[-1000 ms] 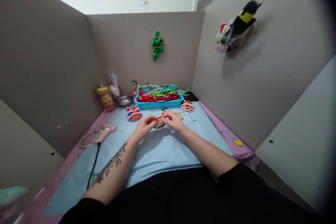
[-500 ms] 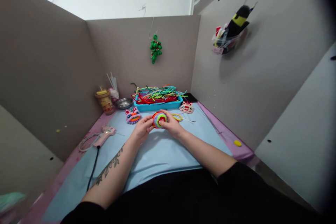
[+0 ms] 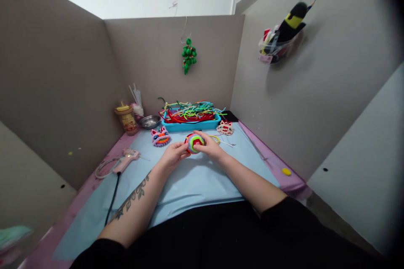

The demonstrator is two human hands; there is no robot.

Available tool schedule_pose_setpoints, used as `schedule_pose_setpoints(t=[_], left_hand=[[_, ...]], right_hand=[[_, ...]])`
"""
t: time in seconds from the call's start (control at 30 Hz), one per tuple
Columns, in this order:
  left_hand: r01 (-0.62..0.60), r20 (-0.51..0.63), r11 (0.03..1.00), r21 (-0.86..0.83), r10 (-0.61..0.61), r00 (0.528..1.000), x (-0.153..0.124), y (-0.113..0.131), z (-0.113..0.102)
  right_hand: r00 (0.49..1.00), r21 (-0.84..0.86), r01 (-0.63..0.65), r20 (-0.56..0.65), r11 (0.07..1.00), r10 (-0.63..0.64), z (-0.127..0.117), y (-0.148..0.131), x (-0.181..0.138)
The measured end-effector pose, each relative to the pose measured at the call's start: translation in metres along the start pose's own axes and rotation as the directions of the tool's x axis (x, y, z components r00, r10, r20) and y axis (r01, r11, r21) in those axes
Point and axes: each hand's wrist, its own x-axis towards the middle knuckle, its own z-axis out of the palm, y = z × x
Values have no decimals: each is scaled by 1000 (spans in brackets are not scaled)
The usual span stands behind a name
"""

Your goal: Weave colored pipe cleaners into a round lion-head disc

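Note:
Between both hands, just above the table, is a round piece coiled from rainbow-coloured pipe cleaners (image 3: 193, 142), with a red centre. My left hand (image 3: 175, 154) pinches its left edge between thumb and fingers. From the right, my right hand (image 3: 208, 147) grips it, thumb on the near face and fingers over the top rim. Left of the hands lies a purple and orange animal-face piece (image 3: 160, 137); a pink and red one (image 3: 225, 127) lies to the right. Partly hidden behind my right hand are a yellow loop (image 3: 216, 139) and a thin rod (image 3: 227, 143).
A blue tray (image 3: 191, 126) heaped with pipe cleaners stands at the back. At left are a pink glue gun (image 3: 127, 159) with its cord, a metal bowl (image 3: 150, 122) and a lidded cup (image 3: 126, 119). A yellow disc (image 3: 286, 172) lies right. Partitions enclose three sides.
The round piece has shifted slightly right and turned a little in my hands. Both hands keep hold of it. The camera view has moved slightly.

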Motion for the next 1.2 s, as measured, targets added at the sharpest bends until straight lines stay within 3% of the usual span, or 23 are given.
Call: schedule_pose_setpoints(t=[0.5,0.7,0.97,1.2], left_hand=[[-93,43,995,23,92,995,2,-4,2],[-184,-58,982,34,186,981,1,-5,8],[-99,-39,995,16,99,994,2,-5,3],[-151,-6,988,22,151,989,4,-5,1]], right_hand=[[1000,1,-5,29,1000,5,-3,0,0],[999,4,1,32,1000,-1,-1,2,0],[999,1,-11,51,1000,11,-1,2,0],[998,32,-19,55,999,17,-4,4,2]])
